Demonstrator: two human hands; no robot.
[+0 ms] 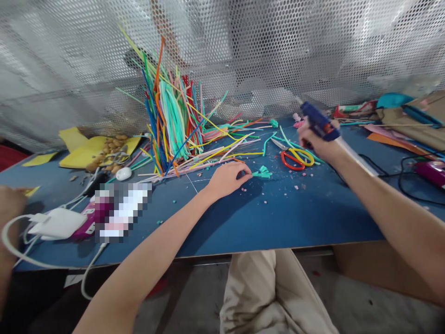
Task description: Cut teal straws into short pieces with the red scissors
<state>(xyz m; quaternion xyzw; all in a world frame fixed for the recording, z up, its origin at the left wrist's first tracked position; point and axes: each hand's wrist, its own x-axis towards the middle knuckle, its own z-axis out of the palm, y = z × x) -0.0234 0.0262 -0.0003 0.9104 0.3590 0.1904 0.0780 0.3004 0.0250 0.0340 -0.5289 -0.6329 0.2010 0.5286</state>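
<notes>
Green fuzzy piece (263,172) pinched in left hand (227,180), pointing toward right edge of tabletop (313,218); right hand (322,146), farther, wraps glue gun (319,120).

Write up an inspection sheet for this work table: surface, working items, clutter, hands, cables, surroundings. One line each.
Surface: blue tabletop, sprinkled with small scraps.
Working items: a small teal piece and a blue glue gun.
Clutter: colourful pipe cleaners heaped and strewn toward the back; scissors with red and yellow handles lie among loose strands; yellow sheets at the left.
Hands: left hand pinches the teal piece; right hand grips the glue gun.
Cables: white cable at the left, partly hanging past the front edge; black cable at the right.
Surroundings: perforated panel behind; another person's hand at the far left.
</notes>
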